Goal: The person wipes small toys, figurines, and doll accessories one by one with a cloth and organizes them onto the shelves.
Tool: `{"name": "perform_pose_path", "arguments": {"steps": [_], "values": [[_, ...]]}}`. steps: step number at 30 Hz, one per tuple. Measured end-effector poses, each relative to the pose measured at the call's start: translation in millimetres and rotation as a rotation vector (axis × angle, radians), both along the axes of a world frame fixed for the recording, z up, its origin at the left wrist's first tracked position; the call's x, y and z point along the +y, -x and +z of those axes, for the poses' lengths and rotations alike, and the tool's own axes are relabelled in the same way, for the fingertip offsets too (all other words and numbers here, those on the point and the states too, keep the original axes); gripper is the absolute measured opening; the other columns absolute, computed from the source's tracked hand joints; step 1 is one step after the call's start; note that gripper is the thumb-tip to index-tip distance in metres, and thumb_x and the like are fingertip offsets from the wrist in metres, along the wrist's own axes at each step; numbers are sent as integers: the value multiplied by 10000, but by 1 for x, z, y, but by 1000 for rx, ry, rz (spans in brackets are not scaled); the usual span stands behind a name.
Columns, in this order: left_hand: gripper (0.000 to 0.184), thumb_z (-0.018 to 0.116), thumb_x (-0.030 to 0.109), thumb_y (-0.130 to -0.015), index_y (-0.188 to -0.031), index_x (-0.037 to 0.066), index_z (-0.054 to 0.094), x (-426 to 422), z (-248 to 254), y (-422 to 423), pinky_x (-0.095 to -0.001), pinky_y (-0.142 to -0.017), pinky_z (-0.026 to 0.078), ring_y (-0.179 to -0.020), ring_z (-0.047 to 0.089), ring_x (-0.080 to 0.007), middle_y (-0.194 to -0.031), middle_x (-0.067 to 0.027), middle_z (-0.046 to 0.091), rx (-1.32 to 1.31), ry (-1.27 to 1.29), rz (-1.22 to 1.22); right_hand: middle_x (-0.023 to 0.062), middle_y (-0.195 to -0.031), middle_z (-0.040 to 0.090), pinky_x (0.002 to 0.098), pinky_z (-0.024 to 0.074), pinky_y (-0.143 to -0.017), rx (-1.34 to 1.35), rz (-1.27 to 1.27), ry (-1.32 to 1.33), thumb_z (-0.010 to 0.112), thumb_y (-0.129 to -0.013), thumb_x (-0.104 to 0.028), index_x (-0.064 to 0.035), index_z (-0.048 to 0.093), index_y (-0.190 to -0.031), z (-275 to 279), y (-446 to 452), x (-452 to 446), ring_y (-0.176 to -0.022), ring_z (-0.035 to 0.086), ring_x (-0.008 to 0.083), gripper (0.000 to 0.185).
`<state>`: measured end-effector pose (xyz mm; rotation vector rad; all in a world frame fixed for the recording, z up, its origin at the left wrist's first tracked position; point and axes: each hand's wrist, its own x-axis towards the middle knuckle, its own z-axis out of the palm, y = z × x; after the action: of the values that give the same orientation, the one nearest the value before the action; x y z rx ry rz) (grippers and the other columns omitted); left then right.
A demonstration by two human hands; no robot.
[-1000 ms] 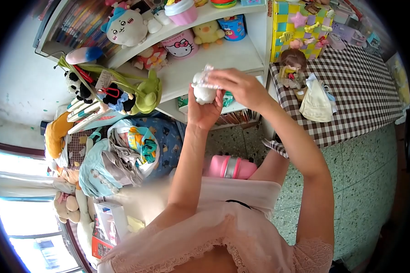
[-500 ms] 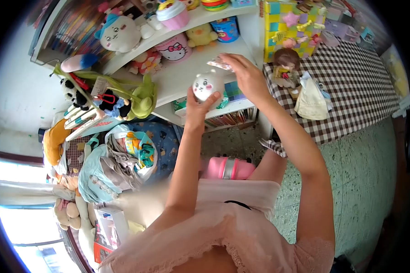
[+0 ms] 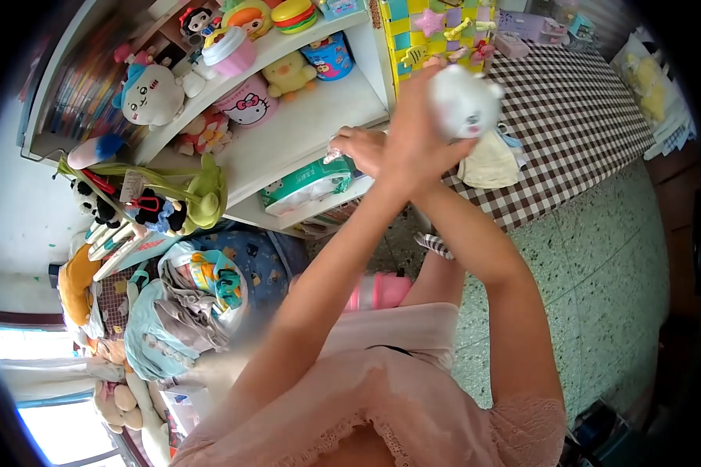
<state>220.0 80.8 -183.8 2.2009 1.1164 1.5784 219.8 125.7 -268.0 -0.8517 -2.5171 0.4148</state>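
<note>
My left hand (image 3: 422, 136) is wrapped round a white round figurine (image 3: 466, 101) with small ears and a pink cheek, raised in front of the checkered table. Lower and to the left, my right hand (image 3: 364, 149) pinches a small patterned cloth (image 3: 334, 148) beside the shelf edge. My forearms cross, the left one over the right. A green tissue pack (image 3: 308, 185) lies on the lower shelf near my right hand. Behind the figurine, a cream cloth bag (image 3: 491, 162) rests on the checkered table.
The white shelf (image 3: 319, 113) holds a pink Hello Kitty bucket (image 3: 247, 101), a yellow chick plush (image 3: 289, 74) and a blue cup (image 3: 329, 57). A checkered table (image 3: 568, 117) stands at the right with a yellow woven box (image 3: 409, 35). A pink bottle (image 3: 385, 290) is by my leg.
My left hand has carried the figurine up and right, over the checkered table. My right hand has moved left and down with the cloth, so the arms now cross. The view has shifted right.
</note>
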Motion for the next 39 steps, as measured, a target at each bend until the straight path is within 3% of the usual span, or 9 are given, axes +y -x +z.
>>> {"name": "perform_pose_path", "arguments": {"steps": [8,16,19,22,27,32,33,36,39], "values": [[807,796,113,-619,-1298,-33,384,49,-21,-75,-408,-834,519,-1073,529,-414,-1224,-262,417,534,251,113,106,-1033,591,390,492,-813,98,142,-52,492,-791,52,-47,616,-1031,20,-8,-8,-964,585,314,288],[645,751,79,-698,-1279,45,474,16,2,-29,-393,-903,483,-1119,529,-329,-1314,-162,448,323,55,-72,82,-1068,583,368,497,-804,178,-23,-122,463,-803,25,-66,596,-1065,20,-9,-1,-968,588,289,307],[399,719,38,-720,-1102,48,606,6,-1,16,-384,-869,487,-1038,570,-300,-1118,-124,591,217,-270,3,99,-1064,563,365,495,-806,490,5,-111,523,-802,-54,-85,575,-1071,2,-4,8,-986,575,273,276],[289,681,8,-741,-1025,45,636,8,-14,73,-370,-823,489,-972,583,-282,-989,-111,627,131,-228,227,124,-972,589,384,505,-771,403,-99,15,512,-845,-73,-33,580,-932,13,-17,7,-935,590,301,118],[297,649,42,-782,-1070,3,593,60,-17,137,-415,-816,471,-1034,542,-350,-1063,-178,588,176,-88,493,105,-907,575,361,543,-719,249,-218,-311,550,-775,-43,-32,605,-883,18,-18,10,-874,617,273,121],[507,713,264,-764,-1146,-33,561,155,-25,159,-493,-917,406,-1060,504,-448,-1092,-278,566,393,-356,644,74,-909,565,335,556,-693,251,-166,-346,580,-755,-46,-46,609,-860,12,-13,10,-884,607,240,109],[595,676,412,-781,-1194,0,556,164,-20,155,-457,-989,370,-1122,493,-434,-1155,-283,566,318,-79,576,63,-906,565,316,561,-667,271,-159,-385,591,-751,-56,-49,608,-850,13,-13,8,-877,603,222,101],[734,717,440,-748,-1231,-67,496,196,-11,151,-400,-978,394,-1168,487,-398,-1214,-307,530,330,132,598,68,-973,563,319,536,-746,140,-163,-268,563,-752,-42,-35,589,-952,19,-12,3,-928,585,229,202],[735,669,526,-760,-1207,-45,548,211,-8,151,-378,-977,398,-1166,511,-365,-1224,-275,550,379,128,602,62,-977,555,315,536,-743,129,-174,-272,569,-759,-56,-37,575,-952,22,-12,1,-931,584,219,195]]}}
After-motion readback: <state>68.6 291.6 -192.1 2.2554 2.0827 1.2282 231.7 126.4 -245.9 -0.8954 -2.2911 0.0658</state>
